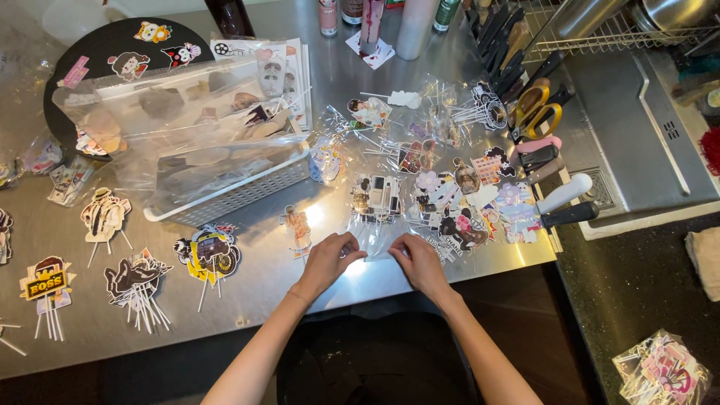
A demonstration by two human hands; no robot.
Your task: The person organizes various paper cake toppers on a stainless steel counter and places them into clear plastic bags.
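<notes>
Head view, hands: left hand [330, 259] and right hand [417, 259] both rest near the front edge of the steel table [97, 337], fingers curled and pinched onto a clear plastic bag [377, 238] lying flat between them.
Left hand state: closed on the bag's left end, thumb meeting the fingers.
Right hand state: closed on the bag's right end, knuckles up.
Bag position: just inside the table's front edge, touching the pile of printed toppers on sticks [442, 202] behind it.
Open room, front: bare steel just left of the left hand, bounded by a single figure topper [297, 229] and a car-print topper bundle [210, 255].
Open room, right: little; the table edge falls away just beyond the right hand, with a white-handled knife [564, 193] and a black-handled knife [570, 215] lying near that corner.
Behind left: white slatted basket [232, 191] filled with clear bags, near the hands but apart.
Far left: more topper bundles [135, 289] spread out, well apart from the hands.
Far right: yellow-handled scissors [536, 109] beside the sink drainboard [637, 142].
</notes>
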